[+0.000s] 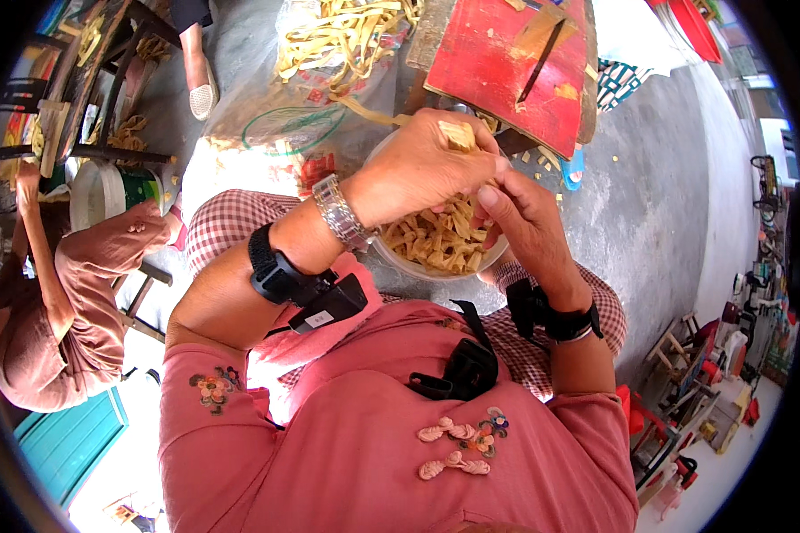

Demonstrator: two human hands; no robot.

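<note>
My left hand [427, 169] is closed around a pale yellow strip, folded into a small bundle [458, 136] that shows between thumb and fingers. Another length of strip [371, 112] trails from the pile toward this hand. My right hand [532, 216] is closed too, its thumb and fingertips pinched against the left fingertips; what it grips there is hidden. Both hands are above a whitish round tub [444, 274] between my knees. Inside the tub lie many short, knotted or folded yellowish pieces [436, 238].
Long loose strips [347, 40] lie on clear plastic sheeting [240, 124] ahead. A red board [498, 62] carrying a thin dark stick [542, 60] stands just beyond the tub. At left another person [80, 293] sits beside a white bucket [98, 197] and wooden stools.
</note>
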